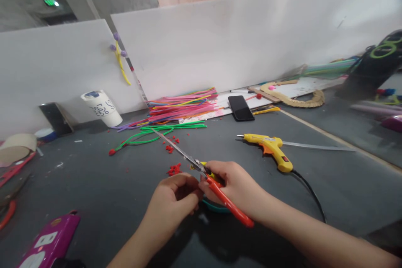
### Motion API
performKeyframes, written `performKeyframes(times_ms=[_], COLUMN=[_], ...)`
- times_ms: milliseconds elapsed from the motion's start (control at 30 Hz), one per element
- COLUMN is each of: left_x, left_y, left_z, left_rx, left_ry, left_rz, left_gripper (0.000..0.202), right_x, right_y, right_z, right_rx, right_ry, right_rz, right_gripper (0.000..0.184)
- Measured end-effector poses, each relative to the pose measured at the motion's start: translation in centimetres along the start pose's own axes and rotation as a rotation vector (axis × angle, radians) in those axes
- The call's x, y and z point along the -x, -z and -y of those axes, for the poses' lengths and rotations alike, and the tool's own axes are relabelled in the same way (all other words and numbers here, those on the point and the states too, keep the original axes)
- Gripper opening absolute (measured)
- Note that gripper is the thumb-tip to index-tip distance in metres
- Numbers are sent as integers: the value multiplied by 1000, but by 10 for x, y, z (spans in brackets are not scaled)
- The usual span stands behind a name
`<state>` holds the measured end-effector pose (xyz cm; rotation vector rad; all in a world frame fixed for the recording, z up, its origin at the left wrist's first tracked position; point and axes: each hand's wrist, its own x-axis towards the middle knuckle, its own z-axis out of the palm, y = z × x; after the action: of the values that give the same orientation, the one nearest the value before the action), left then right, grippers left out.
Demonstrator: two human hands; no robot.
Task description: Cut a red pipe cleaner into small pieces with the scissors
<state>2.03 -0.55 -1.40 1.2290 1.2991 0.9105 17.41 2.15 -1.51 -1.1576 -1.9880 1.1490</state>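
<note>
Two bare hands are held over the near middle of the dark table (103, 201). By the right hand (232, 184), orange-handled scissors (198, 164) are gripped, fingers wrapped, blades aimed far left. By the left hand (176, 201), curled thumb and fingertips are brought close to the right fingers; whether anything is pinched there cannot be told. Beneath the right hand a teal round thing (216, 207) is half covered.

Just beyond, red bits (173, 170) are scattered, so some snipping seems to be done already. Farther on, a green stem (141, 140) is seen topped with a red tip (112, 152), finished-looking. Plenty appears left: bundled coloured stems (182, 106) are piled, apparently unworked, at the far middle.

Around the work, near left, a purple power strip (52, 240) is parked. Midway right, a yellow glue gun (270, 144) is laid, its cord (310, 194) trailed nearward, the likeliest snag for the right arm. Farther, a phone (241, 107) is set down; at the back, everything is closed off by white panels (220, 46). Directly before the fingers, only small red bits are met.
</note>
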Motion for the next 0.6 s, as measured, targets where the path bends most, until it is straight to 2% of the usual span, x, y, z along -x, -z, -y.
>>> performKeyframes(times_ms=[100, 333, 467, 600], left_x=[-1, 0, 2, 3], left_y=[7, 18, 16, 15], left_z=[2, -3, -5, -5], left_rx=[118, 412, 479, 483], left_ry=[-40, -270, -322, -341], left_rz=[-70, -313, -329, -314], left_gripper=[5, 3, 4, 4], right_x=[1, 9, 11, 12], right_y=[3, 6, 3, 1], right_z=[0, 5, -7, -15], right_rx=[55, 405, 632, 729], right_ry=[18, 49, 115, 154], right_rz=[-40, -106, -123, -118], right_gripper=[17, 26, 30, 31])
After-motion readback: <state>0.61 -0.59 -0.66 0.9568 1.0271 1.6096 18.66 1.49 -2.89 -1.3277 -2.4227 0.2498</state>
